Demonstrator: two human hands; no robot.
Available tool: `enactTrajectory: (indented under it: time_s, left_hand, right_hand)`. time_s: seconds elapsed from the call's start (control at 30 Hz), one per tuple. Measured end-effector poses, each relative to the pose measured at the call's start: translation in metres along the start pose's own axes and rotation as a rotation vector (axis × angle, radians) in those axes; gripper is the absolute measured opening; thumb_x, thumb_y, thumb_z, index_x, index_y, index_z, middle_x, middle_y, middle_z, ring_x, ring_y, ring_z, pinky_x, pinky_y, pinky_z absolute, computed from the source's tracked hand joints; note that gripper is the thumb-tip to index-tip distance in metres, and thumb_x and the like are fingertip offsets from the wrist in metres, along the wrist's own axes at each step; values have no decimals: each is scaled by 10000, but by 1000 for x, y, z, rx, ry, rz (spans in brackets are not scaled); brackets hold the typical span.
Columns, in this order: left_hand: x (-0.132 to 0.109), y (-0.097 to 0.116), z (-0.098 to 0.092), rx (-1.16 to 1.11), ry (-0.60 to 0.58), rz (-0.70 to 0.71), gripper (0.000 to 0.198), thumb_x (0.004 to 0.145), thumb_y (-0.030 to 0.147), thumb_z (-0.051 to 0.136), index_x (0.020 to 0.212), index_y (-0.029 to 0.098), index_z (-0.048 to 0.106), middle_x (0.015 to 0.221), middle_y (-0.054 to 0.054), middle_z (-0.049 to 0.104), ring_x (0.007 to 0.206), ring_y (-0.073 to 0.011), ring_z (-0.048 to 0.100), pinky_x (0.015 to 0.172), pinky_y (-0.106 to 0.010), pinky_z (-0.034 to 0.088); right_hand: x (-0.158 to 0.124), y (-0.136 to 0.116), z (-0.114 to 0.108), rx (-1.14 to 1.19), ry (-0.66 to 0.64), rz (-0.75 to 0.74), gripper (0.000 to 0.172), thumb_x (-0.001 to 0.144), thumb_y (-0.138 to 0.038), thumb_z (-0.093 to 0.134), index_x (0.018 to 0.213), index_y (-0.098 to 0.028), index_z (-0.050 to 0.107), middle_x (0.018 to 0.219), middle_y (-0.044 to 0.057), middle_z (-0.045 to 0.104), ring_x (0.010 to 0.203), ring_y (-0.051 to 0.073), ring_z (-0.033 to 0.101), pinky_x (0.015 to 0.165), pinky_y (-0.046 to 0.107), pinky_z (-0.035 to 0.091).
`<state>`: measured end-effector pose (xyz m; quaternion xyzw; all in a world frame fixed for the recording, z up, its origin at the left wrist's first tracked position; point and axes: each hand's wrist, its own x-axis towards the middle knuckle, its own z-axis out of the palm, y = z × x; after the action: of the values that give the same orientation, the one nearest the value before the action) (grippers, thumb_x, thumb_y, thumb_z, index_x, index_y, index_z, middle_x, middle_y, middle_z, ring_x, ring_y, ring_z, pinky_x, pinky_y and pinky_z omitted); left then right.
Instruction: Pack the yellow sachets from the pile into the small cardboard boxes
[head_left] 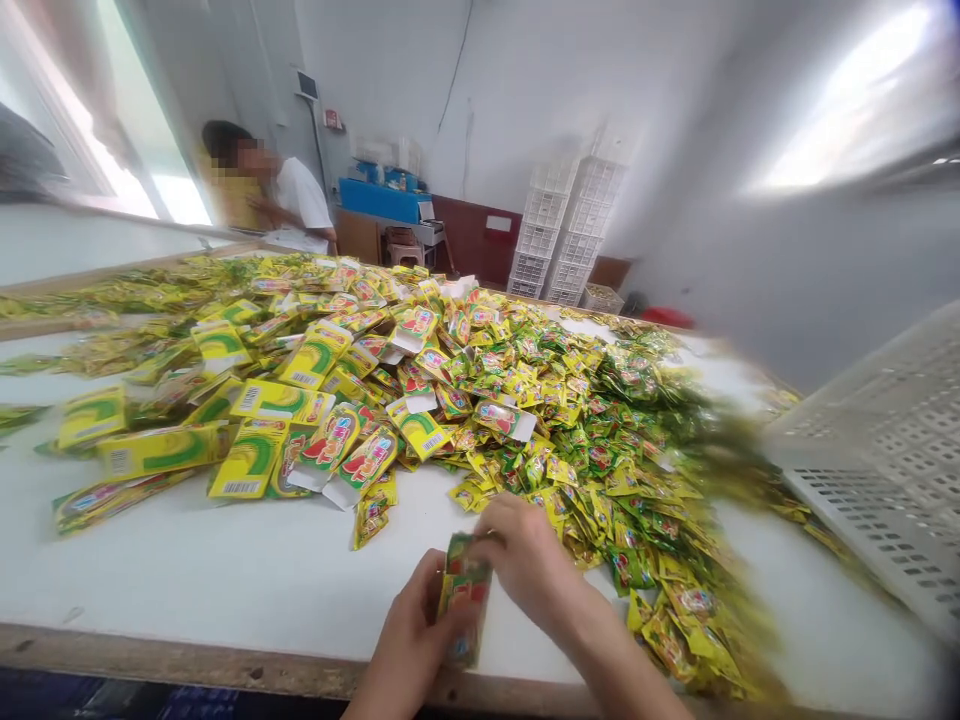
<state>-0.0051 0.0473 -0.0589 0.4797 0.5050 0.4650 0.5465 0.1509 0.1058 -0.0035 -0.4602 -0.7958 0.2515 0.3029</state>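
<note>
Just inside the wooden rim (180, 655) of the white table (187, 570), seen from the wearer's head, both hands meet around one small printed carton (466, 592), which stands on end, near the board, though I can't tell whether its foot touches. The left hand (411, 625) is curled about its lower part, thumb across the front, fingers round the side. The right hand (517, 548) is at its upper end with the fingers bent inward; they blur there, so I can't say whether they pinch a flap, a sachet or nothing. I'd judge the carton very light, of thin card, fairly stiff along its folded edges yet easy to dent on the broad face, and a bit slick from the glossy print. Best to hold it low by the two narrow sides, as a hard thumb in the middle might cave it in. Beyond the hands and to their left lie more yellow cartons (334, 440), some with pale flaps standing out. To the right spreads a heap of sachets (566, 435), which look soft, crinkly and apt to slide over one another; I'd take one by its crimped edge. A white plastic basket (885, 450) leans in at the far right, and across the room a co-worker (301, 195) in a white top sits or stands by the table's far end.
</note>
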Motion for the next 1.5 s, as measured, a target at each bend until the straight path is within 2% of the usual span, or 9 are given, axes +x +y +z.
enactTrajectory:
  time_s: [0.23,0.37,0.5,0.6,0.73,0.93,1.07,1.23,1.5]
  left_hand:
    - [0,-3,-4,-115,-52,-68,258,694,328,778,892,190,687,823,-25,713,834,-234,635,736,-276,494]
    - [-4,-1,-9,-203,-49,-132,326,825,419,656,1064,203,702,1024,-58,725,1025,-251,622,948,-349,465]
    - [-7,12,-17,-356,-152,-238,393,911,427,529,1212,218,669,1233,-78,678,1185,-240,572,1065,-379,396]
    - [-3,21,-22,-251,-175,-202,357,825,299,658,1168,212,703,1168,-81,717,1122,-257,618,1025,-384,437]
    - [7,14,-26,-140,20,-144,291,781,345,711,1029,201,766,1052,-84,764,1040,-276,671,949,-377,511]
    - [12,-10,-28,-6,106,-66,358,754,405,739,1065,227,751,1064,-41,765,1043,-247,673,933,-310,537]
    - [16,-8,-29,45,29,-6,278,801,382,703,1030,229,736,938,-24,758,877,-200,692,793,-261,572]
    - [20,-12,-37,235,-58,329,83,845,262,667,871,226,737,956,-40,719,920,-196,675,809,-264,567]
    - [8,-21,-41,492,-165,572,447,864,141,633,1274,314,591,980,-37,641,895,-160,650,773,-232,549]
  right_hand:
    - [-17,5,3,177,-136,-106,234,909,-198,590,737,-251,740,1117,36,643,1108,224,539,947,387,430]
    - [-36,24,21,623,110,275,211,868,-392,639,950,-213,714,843,33,651,697,155,603,606,256,479]
    - [-46,27,46,953,-56,480,282,804,-424,688,881,-153,699,614,-31,549,427,65,396,405,188,323]
    - [-45,16,45,873,-71,418,214,804,-338,686,931,-173,735,588,-37,547,442,71,392,420,188,337]
    - [-36,8,35,624,72,198,195,849,-337,654,942,-228,787,778,36,678,689,144,567,625,242,466]
    - [-26,22,47,769,60,454,317,716,-424,783,894,-162,779,581,-5,604,470,89,465,430,195,379]
    - [-29,24,54,787,137,455,282,662,-415,831,777,-164,779,556,-5,591,473,100,491,414,196,381]
    - [-41,24,53,758,183,235,212,738,-417,791,822,-223,800,771,48,656,595,138,592,505,235,473]
    - [-47,37,19,545,-26,45,173,882,-322,642,969,-253,775,892,50,716,824,178,659,743,271,514]
